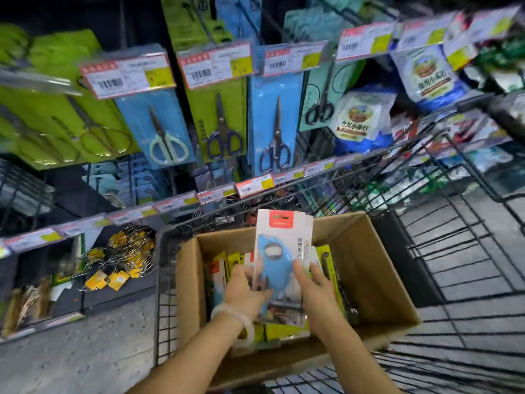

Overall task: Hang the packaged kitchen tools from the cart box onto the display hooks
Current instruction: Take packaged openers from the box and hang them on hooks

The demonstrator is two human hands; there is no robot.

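Observation:
An open cardboard box (366, 268) sits in a black wire cart and holds several packaged tools, green and red cards standing on edge. Above the box I hold a small stack of white packs with a red header, the front one showing a blue tool (279, 251). My left hand (244, 291) grips the stack's lower left edge, and my right hand (315, 288) grips its lower right edge with the thumb on the front. Packaged scissors hang on display hooks (224, 129) straight ahead, behind price tags.
The cart's wire basket (454, 251) fills the right side, its front rim close to the shelf edge (250, 189) with price labels. Lower left, wire strainers with yellow tags (125, 257) hang or lie on a low shelf. White bags (360, 115) sit at right.

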